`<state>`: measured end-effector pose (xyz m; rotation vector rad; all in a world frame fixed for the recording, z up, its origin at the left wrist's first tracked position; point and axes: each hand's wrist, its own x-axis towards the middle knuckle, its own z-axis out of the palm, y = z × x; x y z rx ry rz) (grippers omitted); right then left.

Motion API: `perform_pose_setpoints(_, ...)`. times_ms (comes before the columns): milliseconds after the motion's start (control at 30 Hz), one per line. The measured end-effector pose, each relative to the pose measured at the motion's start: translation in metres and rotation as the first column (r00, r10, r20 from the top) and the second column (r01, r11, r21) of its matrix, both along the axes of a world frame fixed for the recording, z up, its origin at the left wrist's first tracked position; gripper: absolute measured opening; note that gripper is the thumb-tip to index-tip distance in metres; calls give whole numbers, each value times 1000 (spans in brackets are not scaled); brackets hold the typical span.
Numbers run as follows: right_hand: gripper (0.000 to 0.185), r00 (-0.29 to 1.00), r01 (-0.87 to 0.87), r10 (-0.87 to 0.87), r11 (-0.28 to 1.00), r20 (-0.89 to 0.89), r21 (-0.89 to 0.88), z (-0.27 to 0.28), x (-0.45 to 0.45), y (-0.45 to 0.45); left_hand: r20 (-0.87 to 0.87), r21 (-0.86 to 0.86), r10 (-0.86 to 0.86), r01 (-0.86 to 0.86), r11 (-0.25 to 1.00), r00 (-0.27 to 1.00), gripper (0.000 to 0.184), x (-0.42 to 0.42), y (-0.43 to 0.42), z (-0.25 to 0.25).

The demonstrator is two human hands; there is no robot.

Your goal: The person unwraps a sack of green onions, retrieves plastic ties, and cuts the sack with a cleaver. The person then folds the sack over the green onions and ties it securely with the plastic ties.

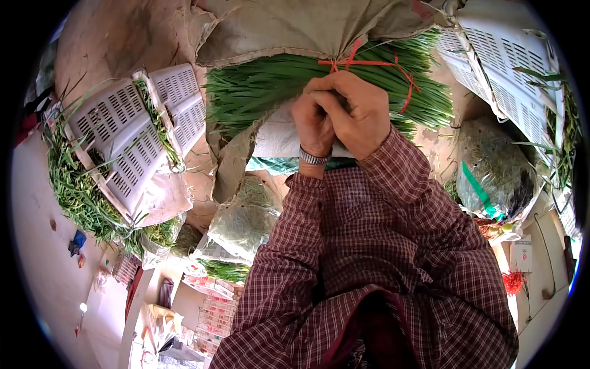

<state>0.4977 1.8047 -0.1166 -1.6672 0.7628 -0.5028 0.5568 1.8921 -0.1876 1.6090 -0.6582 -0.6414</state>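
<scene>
My left hand (311, 125), with a metal-band watch (314, 157) at the wrist, is closed against my right hand (361, 112). The right hand's fingers are also curled shut, and whatever lies inside both is hidden. Just beyond them is a large bundle of long green leaves (258, 86), which look like garlic chives. Red string (369, 62) crosses the bundle and meets the gathered edge of a beige cloth (295, 27) close to my right knuckles. White sheeting (276, 134) shows beneath the bundle, beside my left wrist.
White slatted crates (123, 123) with loose greens stand on the left, and another crate (510, 49) is at the upper right. Clear bags of greens (246, 215) sit by my left arm; a bag with green tape (491, 166) is on the right.
</scene>
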Motion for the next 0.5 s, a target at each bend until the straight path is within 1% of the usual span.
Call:
perform_pose_setpoints(33,11,1000,2,-2,1000,-1,-2,0,1,-2,110,-10,-40,41,999,993,12,0,2,-1)
perform_pose_setpoints(67,12,1000,-23,24,998,6,-58,0,3,-3,110,-11,-41,43,999,993,12,0,2,-3)
perform_pose_setpoints(100,13,999,-50,52,992,11,-114,0,5,-6,163,-32,-9,14,999,987,12,0,-2,-1)
perform_pose_setpoints(133,13,999,-51,53,992,11,-112,1,5,-11,214,-54,26,-15,998,976,11,1,-4,1)
perform_pose_setpoints(167,14,996,-89,89,995,-1,-38,3,4,-20,214,-54,26,-15,998,976,11,2,-5,5)
perform_pose_setpoints(200,15,992,-124,125,992,-12,38,2,2,-28,137,14,1,-3,1000,991,12,4,-11,18)
perform_pose_setpoints(233,15,995,-102,102,994,-8,-42,-3,-2,-36,58,80,-19,14,997,998,12,6,-14,25)
perform_pose_setpoints(267,15,995,-102,102,994,-6,-44,-8,-7,-45,61,78,-19,14,997,998,12,5,-16,26)
perform_pose_setpoints(300,17,983,-182,174,963,-54,-197,-11,-12,-53,-80,52,15,-11,999,997,13,4,-17,25)
perform_pose_setpoints(333,20,965,-260,235,903,-114,-342,-13,-16,-57,-222,29,42,-37,999,974,15,3,-19,24)
perform_pose_setpoints(367,23,941,-335,284,865,-185,-373,-15,-21,-54,-222,26,40,-35,999,974,15,2,-19,23)
perform_pose_setpoints(400,23,941,-334,283,866,-185,-374,-15,-23,-51,-233,21,46,-43,999,971,16,2,-19,24)
perform_pose_setpoints(467,18,926,-365,258,796,-275,-483,-16,-27,-48,-242,15,48,-45,999,969,16,2,-19,24)
perform_pose_setpoints(500,18,927,-362,255,797,-274,-484,-16,-27,-49,-284,31,58,-51,998,957,16,3,-18,25)
